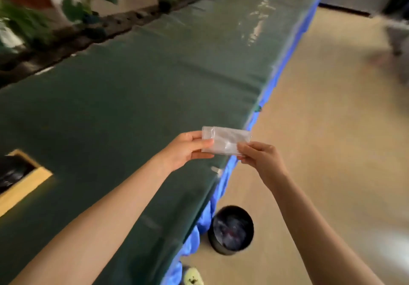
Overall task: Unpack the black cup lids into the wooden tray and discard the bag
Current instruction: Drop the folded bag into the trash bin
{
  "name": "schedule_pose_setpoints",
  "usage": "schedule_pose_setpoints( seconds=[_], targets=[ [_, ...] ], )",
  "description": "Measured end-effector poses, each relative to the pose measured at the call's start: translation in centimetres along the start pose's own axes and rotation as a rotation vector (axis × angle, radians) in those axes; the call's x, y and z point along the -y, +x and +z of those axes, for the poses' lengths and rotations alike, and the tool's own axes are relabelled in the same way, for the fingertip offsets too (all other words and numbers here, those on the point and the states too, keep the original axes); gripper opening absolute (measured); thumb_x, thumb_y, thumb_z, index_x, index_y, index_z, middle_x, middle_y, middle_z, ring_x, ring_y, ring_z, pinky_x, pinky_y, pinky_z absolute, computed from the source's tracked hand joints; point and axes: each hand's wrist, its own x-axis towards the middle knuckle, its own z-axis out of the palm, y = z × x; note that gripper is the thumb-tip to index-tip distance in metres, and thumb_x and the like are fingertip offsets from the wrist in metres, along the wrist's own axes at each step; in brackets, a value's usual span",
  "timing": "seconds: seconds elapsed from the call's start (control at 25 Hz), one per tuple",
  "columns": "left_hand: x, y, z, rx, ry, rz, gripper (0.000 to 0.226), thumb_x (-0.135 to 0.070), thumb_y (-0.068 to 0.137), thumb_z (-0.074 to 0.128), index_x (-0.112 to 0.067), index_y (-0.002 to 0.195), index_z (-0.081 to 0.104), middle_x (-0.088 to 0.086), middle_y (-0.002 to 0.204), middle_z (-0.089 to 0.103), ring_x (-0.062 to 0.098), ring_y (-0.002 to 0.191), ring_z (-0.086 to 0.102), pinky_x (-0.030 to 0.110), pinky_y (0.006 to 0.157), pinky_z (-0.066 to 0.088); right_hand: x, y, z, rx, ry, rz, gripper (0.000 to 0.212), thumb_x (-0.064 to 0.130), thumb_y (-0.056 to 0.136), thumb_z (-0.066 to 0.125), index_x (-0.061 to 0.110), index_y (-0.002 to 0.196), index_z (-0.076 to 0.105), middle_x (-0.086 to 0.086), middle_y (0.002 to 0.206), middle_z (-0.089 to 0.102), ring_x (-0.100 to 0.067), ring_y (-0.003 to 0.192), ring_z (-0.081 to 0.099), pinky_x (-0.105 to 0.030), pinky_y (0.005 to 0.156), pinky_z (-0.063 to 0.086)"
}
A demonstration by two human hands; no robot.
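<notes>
We hold the bag between both hands, out over the near edge of the desk. It is clear, empty-looking and folded flat into a small oblong. Its long axis runs from one hand to the other, roughly level, with its left end slightly higher than the right. Our left hand pinches the left end, thumb on the side facing us and fingers curled behind. Our right hand nips the lower right corner between thumb and fingertips, the other fingers loosely bent. Both hands are closed on the bag and nothing else is in them.

Well below our hands, on the floor just beside the blue skirt of the desk, stands a round black bin, open at the top, with something dark and shiny inside. It sits nearly under our right forearm.

Far to the left of our left hand, at the picture's edge, lies the wooden tray on the green desk cover. We see dark contents in it, but motion blur keeps us from making out separate lids.
</notes>
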Motion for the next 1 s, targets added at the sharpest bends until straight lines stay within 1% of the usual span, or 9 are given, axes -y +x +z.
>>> schedule_pose_setpoints(
  seconds=[0.12, 0.2, 0.32, 0.4, 0.52, 0.64, 0.76, 0.88, 1.0],
  targets=[
    [2.3, 2.6, 1.9, 0.114, 0.046, -0.012, 0.025, -0.015, 0.086, 0.060, -0.011, 0.109, 0.067, 0.003, 0.100, 0.075, 0.017, 0.090, 0.070, 0.025, 0.071, 0.057, -2.1, -1.6, -4.5, -0.164, 0.026, 0.027, 0.012, 0.001, 0.083, 0.065, 0.002, 0.071, 0.068, 0.000, 0.049, 0.062, -0.006, 0.045, 0.060, -0.014, 0.050, 0.051],
    [4.7, 4.5, 2.0, -0.017, 0.187, 0.014, 0.029, -0.013, 0.092, 0.054, -0.005, 0.120, 0.060, 0.015, 0.116, 0.068, 0.019, 0.096, 0.068, 0.027, 0.081, 0.057, -4.1, -2.6, -7.6, -0.308, 0.040, 0.048, 0.015, 0.000, 0.082, 0.065, 0.003, 0.068, 0.068, 0.001, 0.047, 0.062, -0.006, 0.043, 0.059, -0.014, 0.049, 0.052],
    [8.7, 7.2, 0.5, -0.213, 0.741, 0.129, 0.034, -0.013, 0.096, 0.043, -0.017, 0.128, 0.055, 0.005, 0.141, 0.050, 0.017, 0.132, 0.042, 0.031, 0.112, 0.030, -8.6, -3.8, -11.8, -0.528, -0.049, 0.114, 0.019, 0.003, 0.081, 0.067, 0.007, 0.063, 0.067, -0.007, 0.055, 0.060, -0.011, 0.046, 0.060, -0.023, 0.060, 0.054],
    [11.4, 8.6, -0.9, -0.161, 1.074, 0.137, 0.040, -0.017, 0.099, 0.036, -0.021, 0.138, 0.042, 0.002, 0.153, 0.031, 0.017, 0.144, 0.018, 0.039, 0.118, 0.012, -11.9, -4.6, -13.7, -0.662, -0.158, 0.199, 0.021, 0.007, 0.081, 0.065, 0.010, 0.060, 0.067, -0.006, 0.056, 0.062, -0.018, 0.053, 0.062, -0.032, 0.066, 0.050],
    [14.9, 9.6, -2.4, -0.157, 1.552, 0.096, 0.049, -0.037, 0.099, 0.018, -0.027, 0.147, 0.015, -0.001, 0.159, 0.008, 0.016, 0.146, 0.001, 0.047, 0.118, 0.001, -16.7, -4.9, -15.4, -0.774, -0.290, 0.303, 0.024, 0.009, 0.081, 0.054, 0.000, 0.062, 0.065, -0.005, 0.052, 0.063, -0.015, 0.053, 0.062, -0.024, 0.055, 0.039],
    [16.4, 9.9, -2.5, -0.205, 1.646, 0.154, 0.057, -0.049, 0.094, 0.003, -0.030, 0.147, 0.008, -0.004, 0.159, 0.004, 0.013, 0.146, 0.000, 0.046, 0.118, -0.002, -21.4, -4.3, -15.8, -0.786, -0.429, 0.388, 0.027, 0.008, 0.083, 0.043, -0.011, 0.071, 0.059, -0.015, 0.062, 0.061, -0.017, 0.050, 0.050, -0.024, 0.049, 0.028],
    [16.6, 10.0, -2.5, -0.210, 1.673, 0.160, 0.062, -0.056, 0.091, 0.002, -0.031, 0.147, 0.005, -0.005, 0.159, 0.000, 0.012, 0.145, -0.004, 0.046, 0.118, -0.004, -25.4, -3.1, -15.1, -0.721, -0.578, 0.453, 0.025, 0.004, 0.083, 0.039, -0.007, 0.066, 0.053, -0.024, 0.070, 0.058, -0.024, 0.061, 0.043, -0.028, 0.050, 0.025],
    [16.6, 10.2, -2.5, -0.221, 1.686, 0.155, 0.062, -0.057, 0.091, 0.003, -0.031, 0.147, 0.003, -0.006, 0.159, -0.002, 0.011, 0.145, -0.005, 0.045, 0.118, -0.004, -29.4, -1.5, -13.5, -0.640, -0.704, 0.461, 0.026, 0.006, 0.083, 0.042, -0.001, 0.058, 0.041, -0.019, 0.069, 0.045, -0.026, 0.062, 0.037, -0.028, 0.047, 0.021],
    [17.0, 10.4, -2.8, -0.234, 1.678, 0.176, 0.064, -0.059, 0.089, 0.002, -0.032, 0.147, 0.003, -0.007, 0.159, -0.001, 0.010, 0.145, -0.005, 0.045, 0.118, -0.003, -33.6, 0.3, -12.3, -0.580, -0.796, 0.450, 0.020, 0.008, 0.084, 0.047, 0.003, 0.066, 0.045, -0.018, 0.084, 0.047, -0.020, 0.057, 0.034, -0.028, 0.047, 0.022]
  ],
)
